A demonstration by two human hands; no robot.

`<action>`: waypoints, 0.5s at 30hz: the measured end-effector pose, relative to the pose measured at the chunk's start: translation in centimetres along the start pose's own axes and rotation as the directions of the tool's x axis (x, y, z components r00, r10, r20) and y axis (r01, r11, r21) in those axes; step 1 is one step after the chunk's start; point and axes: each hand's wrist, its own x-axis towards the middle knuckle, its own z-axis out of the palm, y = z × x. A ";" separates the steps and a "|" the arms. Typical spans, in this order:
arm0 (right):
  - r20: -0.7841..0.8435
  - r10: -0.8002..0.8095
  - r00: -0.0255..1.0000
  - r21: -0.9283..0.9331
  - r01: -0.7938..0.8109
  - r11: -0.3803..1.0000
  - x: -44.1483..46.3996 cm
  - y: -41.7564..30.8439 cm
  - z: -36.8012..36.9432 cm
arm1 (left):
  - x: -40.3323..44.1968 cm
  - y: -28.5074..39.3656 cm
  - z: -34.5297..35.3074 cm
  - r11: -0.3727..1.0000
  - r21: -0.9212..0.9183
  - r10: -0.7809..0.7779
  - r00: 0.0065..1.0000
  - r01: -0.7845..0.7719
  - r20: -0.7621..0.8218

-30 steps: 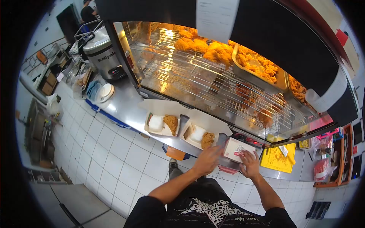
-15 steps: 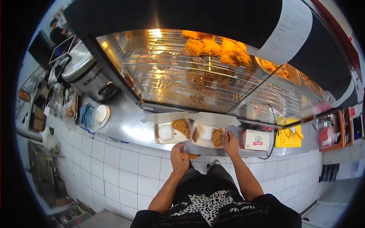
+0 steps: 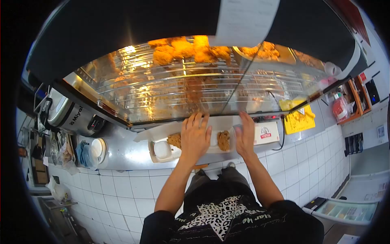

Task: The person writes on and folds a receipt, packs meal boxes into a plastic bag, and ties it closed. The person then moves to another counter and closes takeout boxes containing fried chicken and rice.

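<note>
Two open white cardboard boxes stand side by side on the steel counter. In the left box (image 3: pixel 163 159) are a white mound of rice (image 3: pixel 162 149) and a piece of fried chicken (image 3: pixel 174 140). The right box (image 3: pixel 218 151) holds another fried chicken piece (image 3: pixel 223 140) and some rice, partly hidden. My left hand (image 3: pixel 195 136) reaches over the right box's left side, fingers stretched toward its raised lid (image 3: pixel 223 121). At that box's right side is my right hand (image 3: pixel 245 136), fingers extended and open. Whether the fingertips touch the lid is hard to tell.
Behind the boxes rises a glass warming cabinet (image 3: pixel 187 89) with fried chicken on wire racks. A closed printed box (image 3: pixel 266 133) and a yellow tray (image 3: pixel 300 120) are to the right. A rice cooker (image 3: pixel 73 114), blue cloth (image 3: pixel 84 153) and round white lid (image 3: pixel 98 149) are at left.
Both hands have moved forward, up to the right box's raised lid. My left hand has come from the counter's front edge. The camera view has shifted rightward.
</note>
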 end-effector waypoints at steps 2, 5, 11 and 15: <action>0.171 -0.005 0.985 0.003 0.005 1.000 0.5 1.0 1.0 | -0.5 0.2 0.7 0.991 -0.109 -0.064 0.993 0.075 0.102; 0.491 0.179 0.853 -0.042 -0.182 0.982 -0.4 1.9 -0.2 | -1.3 -0.3 0.5 0.956 -0.164 -0.143 0.873 0.244 0.466; 0.526 0.220 0.821 -0.196 -0.135 0.971 -8.9 4.1 3.7 | -9.0 1.4 6.2 0.971 -0.104 -0.145 0.880 0.214 0.452; 0.468 0.211 0.858 0.047 -0.262 0.964 -10.3 7.2 3.4 | -10.1 5.4 8.5 0.893 -0.199 -0.360 0.905 0.405 0.228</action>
